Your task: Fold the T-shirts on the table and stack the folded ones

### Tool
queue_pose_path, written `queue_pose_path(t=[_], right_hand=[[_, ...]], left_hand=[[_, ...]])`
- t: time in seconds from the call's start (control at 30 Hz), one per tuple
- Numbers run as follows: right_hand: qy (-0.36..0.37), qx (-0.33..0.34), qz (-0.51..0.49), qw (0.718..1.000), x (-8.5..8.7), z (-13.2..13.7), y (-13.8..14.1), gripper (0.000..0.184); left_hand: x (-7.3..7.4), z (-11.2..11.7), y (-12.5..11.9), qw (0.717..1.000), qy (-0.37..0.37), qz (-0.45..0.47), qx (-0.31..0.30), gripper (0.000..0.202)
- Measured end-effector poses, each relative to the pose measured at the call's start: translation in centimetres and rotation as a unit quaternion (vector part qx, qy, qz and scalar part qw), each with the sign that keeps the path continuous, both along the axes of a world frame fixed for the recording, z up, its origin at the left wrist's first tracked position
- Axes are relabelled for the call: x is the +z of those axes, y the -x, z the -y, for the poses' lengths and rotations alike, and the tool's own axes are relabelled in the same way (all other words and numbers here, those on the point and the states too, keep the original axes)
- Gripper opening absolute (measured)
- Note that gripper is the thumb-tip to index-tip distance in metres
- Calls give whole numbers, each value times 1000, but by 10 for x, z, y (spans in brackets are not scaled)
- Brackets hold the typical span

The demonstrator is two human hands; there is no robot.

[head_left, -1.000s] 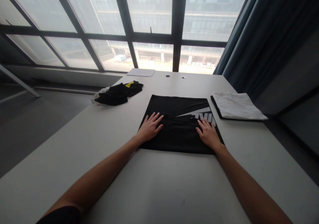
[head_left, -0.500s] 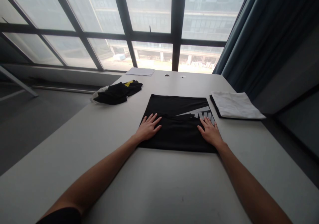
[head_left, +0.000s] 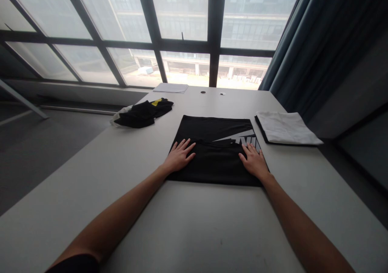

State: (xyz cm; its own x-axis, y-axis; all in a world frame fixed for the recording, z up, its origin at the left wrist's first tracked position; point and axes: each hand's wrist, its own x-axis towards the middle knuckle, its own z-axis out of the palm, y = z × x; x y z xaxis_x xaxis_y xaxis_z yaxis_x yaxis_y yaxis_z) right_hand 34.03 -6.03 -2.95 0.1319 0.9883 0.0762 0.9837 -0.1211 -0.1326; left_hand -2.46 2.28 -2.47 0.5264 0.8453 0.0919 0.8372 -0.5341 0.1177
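Observation:
A black garment [head_left: 216, 151] with a white print lies folded into a rectangle in the middle of the white table [head_left: 188, 224]. My left hand [head_left: 178, 157] rests flat on its near left part, fingers spread. On its near right part my right hand [head_left: 254, 159] lies flat too, fingers apart, just below the white print. Neither hand holds anything.
A folded white cloth on a dark one [head_left: 286, 128] sits at the right. A crumpled black garment with a yellow tag [head_left: 142, 113] lies at the table's left edge. A sheet of paper [head_left: 170, 87] lies at the far edge by the window. A dark curtain [head_left: 318, 42] hangs on the right.
Both hands stay flat on the black garment, shifted only slightly. The view has tilted a little.

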Motion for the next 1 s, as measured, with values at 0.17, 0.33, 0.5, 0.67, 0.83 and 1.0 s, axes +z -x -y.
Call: queue_pose_path(t=[0.17,0.33,0.5,0.67,0.83,1.0], right_hand=[[-5,-2,2,1000,0,1,2,60],[-2,-1,1,1000,2,2,3,60],[4,-5,-6,1000,2,1,3,60],[-4,-7,-15,1000,1,0,3,60],[-15,-4,-29,999,1,2,5,59],[-23,-4,-40,999,0,5,8,59]], left_hand=[[1,1,1,1000,0,-4,-2,59],[-1,-1,1,1000,-1,-7,-1,59],[0,0,1,1000,1,-10,2,59],[2,1,1,1000,0,-19,1,59],[4,-1,3,1000,15,-19,-8,59],[13,-3,4,999,42,2,-15,59]])
